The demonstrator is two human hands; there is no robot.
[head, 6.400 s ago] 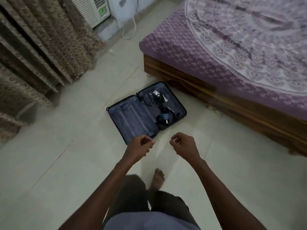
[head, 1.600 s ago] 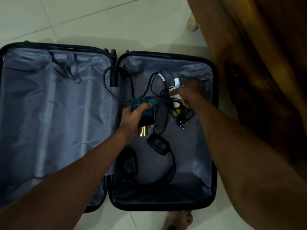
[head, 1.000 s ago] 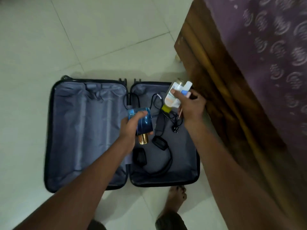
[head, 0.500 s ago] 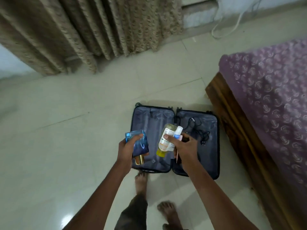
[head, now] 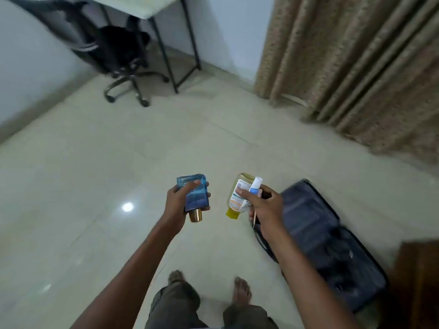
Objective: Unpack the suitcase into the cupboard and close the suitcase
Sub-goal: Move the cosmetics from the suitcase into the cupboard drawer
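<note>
The left hand (head: 177,205) gripped a blue perfume bottle (head: 195,197), gold cap pointing down; the right hand (head: 263,205) clutched a yellow-capped lotion bottle (head: 237,194), a small white tube (head: 255,184) and what may have been a thin stick. The suitcase (head: 316,236) lay open on the floor (head: 118,162) to the right, blurred, with dark items seemingly left inside. So unpacking was only partly done, the closing not yet. No cupboard showed anywhere, only an office chair (head: 123,55) and curtains (head: 356,67).
</note>
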